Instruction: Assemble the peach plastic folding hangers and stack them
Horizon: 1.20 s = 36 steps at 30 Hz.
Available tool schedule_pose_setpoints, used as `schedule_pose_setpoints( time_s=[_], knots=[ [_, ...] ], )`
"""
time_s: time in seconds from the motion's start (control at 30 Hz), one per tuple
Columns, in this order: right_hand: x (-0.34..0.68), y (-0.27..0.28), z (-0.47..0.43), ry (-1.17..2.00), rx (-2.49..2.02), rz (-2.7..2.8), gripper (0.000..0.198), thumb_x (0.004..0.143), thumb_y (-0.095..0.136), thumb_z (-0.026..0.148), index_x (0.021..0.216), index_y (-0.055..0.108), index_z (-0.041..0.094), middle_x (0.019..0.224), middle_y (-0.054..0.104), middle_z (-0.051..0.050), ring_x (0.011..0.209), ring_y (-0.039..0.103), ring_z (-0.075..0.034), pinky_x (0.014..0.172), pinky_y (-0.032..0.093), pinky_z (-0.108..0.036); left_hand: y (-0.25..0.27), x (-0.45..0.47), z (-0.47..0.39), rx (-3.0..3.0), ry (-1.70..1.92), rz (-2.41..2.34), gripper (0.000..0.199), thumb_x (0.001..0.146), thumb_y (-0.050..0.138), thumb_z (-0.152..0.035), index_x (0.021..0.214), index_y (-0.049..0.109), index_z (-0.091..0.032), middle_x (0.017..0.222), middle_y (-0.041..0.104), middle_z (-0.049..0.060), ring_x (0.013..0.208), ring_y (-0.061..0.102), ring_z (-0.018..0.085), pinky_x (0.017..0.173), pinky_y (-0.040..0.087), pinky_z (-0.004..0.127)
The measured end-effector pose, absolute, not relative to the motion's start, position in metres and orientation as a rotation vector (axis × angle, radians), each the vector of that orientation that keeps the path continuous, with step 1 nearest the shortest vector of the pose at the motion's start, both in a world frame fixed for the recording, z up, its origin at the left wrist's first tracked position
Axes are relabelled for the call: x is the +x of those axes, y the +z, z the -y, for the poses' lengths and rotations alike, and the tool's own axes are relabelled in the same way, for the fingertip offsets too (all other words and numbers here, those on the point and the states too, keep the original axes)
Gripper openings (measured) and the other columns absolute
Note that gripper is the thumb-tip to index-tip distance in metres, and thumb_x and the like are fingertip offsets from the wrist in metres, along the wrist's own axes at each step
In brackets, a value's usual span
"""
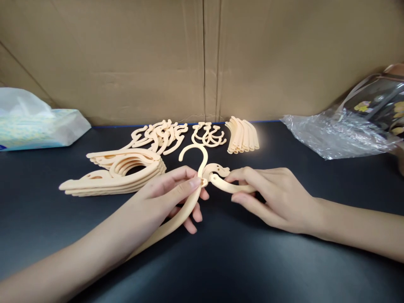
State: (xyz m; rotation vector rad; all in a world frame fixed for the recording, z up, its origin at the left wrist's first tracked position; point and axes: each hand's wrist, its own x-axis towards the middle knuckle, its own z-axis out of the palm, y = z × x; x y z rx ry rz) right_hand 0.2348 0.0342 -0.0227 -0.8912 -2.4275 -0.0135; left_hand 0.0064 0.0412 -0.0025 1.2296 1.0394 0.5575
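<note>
My left hand [172, 189] is closed around the middle of a cream plastic clothes hanger [186, 210], thumb pressed at its centre joint. The hanger's hook [205, 156] curves up above the thumb, and one long arm runs down beneath my wrist. My right hand [280, 198] pinches a curved hanger arm [221, 184] between thumb and fingers. That arm's holed end lies close to the joint, beside a small curved animal-shaped piece [214, 169]. Whether these parts are locked together, I cannot tell. Left of my hands lies a stack of folded cream hangers [107, 181].
Along the back of the black table [227, 261] lie a heap of curved pieces [162, 136], several loose hooks [208, 136] and a row of curved arms [242, 135]. A tissue pack [47, 126] sits left, crumpled clear plastic [337, 134] right. Cardboard [135, 63] stands behind.
</note>
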Motion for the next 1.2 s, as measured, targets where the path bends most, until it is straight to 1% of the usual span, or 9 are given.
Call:
schedule_pose_setpoints(
  time_s=[0.07,0.13,0.27,0.43,0.5,0.67,0.9,1.07,1.2],
  knots=[
    [0.2333,-0.0221,-0.0335,-0.067,-0.892,2.459,0.019,0.095,0.047,0.031,0.090,0.058,0.016,0.072,0.065,0.000,0.058,0.059,-0.011,0.052,0.037,-0.023,-0.0018,0.0047,-0.0414,1.200,0.556,-1.013,0.023,0.089,0.057,-0.039,0.081,0.060,-0.018,0.059,0.064,-0.002,0.053,0.059,0.008,0.054,0.049,0.014],
    [0.2321,-0.0222,-0.0334,-0.132,-0.875,2.479,0.021,0.095,0.048,0.029,0.084,0.061,0.016,0.066,0.062,0.001,0.056,0.056,-0.010,0.052,0.036,-0.023,-0.0006,0.0042,-0.0415,1.159,0.559,-0.990,0.021,0.088,0.058,-0.039,0.083,0.061,-0.019,0.054,0.062,-0.003,0.049,0.057,0.008,0.050,0.048,0.013],
    [0.2314,-0.0238,-0.0338,-0.210,-0.888,2.486,0.024,0.095,0.048,0.030,0.085,0.065,0.017,0.066,0.061,0.001,0.058,0.053,-0.011,0.056,0.036,-0.025,0.0020,0.0059,-0.0414,1.132,0.526,-0.982,0.021,0.083,0.065,-0.039,0.084,0.063,-0.018,0.053,0.062,-0.002,0.046,0.057,0.008,0.042,0.046,0.012],
    [0.2317,-0.0242,-0.0341,-0.331,-0.879,2.488,0.027,0.095,0.049,0.032,0.084,0.066,0.016,0.067,0.060,0.000,0.061,0.051,-0.013,0.058,0.036,-0.026,0.0013,0.0069,-0.0413,1.094,0.513,-0.982,0.025,0.081,0.068,-0.038,0.095,0.065,-0.018,0.054,0.064,-0.002,0.049,0.059,0.008,0.045,0.046,0.010],
    [0.2317,-0.0240,-0.0342,-0.350,-0.872,2.496,0.027,0.096,0.049,0.032,0.084,0.066,0.016,0.068,0.060,0.000,0.062,0.051,-0.013,0.059,0.036,-0.027,-0.0001,0.0064,-0.0414,1.085,0.511,-1.000,0.026,0.081,0.069,-0.037,0.098,0.065,-0.019,0.058,0.066,-0.001,0.052,0.061,0.008,0.048,0.049,0.011],
    [0.2322,-0.0241,-0.0338,-0.375,-0.854,2.503,0.028,0.097,0.047,0.032,0.085,0.066,0.016,0.067,0.061,0.000,0.062,0.050,-0.013,0.059,0.036,-0.027,-0.0014,0.0048,-0.0423,1.113,0.523,-0.985,0.020,0.082,0.069,-0.036,0.092,0.068,-0.019,0.066,0.067,-0.002,0.056,0.060,0.008,0.051,0.053,0.014],
    [0.2340,-0.0241,-0.0328,-0.422,-0.778,2.514,0.025,0.096,0.048,0.033,0.090,0.067,0.017,0.066,0.060,0.001,0.058,0.048,-0.012,0.054,0.035,-0.027,-0.0007,0.0026,-0.0415,1.148,0.509,-0.980,0.013,0.083,0.068,-0.031,0.084,0.067,-0.018,0.068,0.066,-0.002,0.058,0.059,0.008,0.052,0.052,0.013],
    [0.2340,-0.0225,-0.0317,-0.455,-0.730,2.533,0.025,0.096,0.048,0.032,0.091,0.067,0.016,0.063,0.058,0.002,0.055,0.047,-0.011,0.051,0.034,-0.026,0.0007,0.0044,-0.0420,1.177,0.505,-0.966,0.013,0.082,0.068,-0.030,0.079,0.067,-0.018,0.069,0.065,-0.002,0.055,0.057,0.006,0.050,0.049,0.011],
    [0.2334,-0.0220,-0.0307,-0.464,-0.709,2.536,0.025,0.096,0.048,0.031,0.090,0.066,0.015,0.062,0.057,0.003,0.052,0.046,-0.010,0.049,0.032,-0.026,0.0015,0.0052,-0.0429,1.194,0.497,-0.969,0.014,0.083,0.067,-0.030,0.079,0.066,-0.017,0.070,0.064,-0.002,0.058,0.058,0.007,0.052,0.049,0.011]
  ],
)
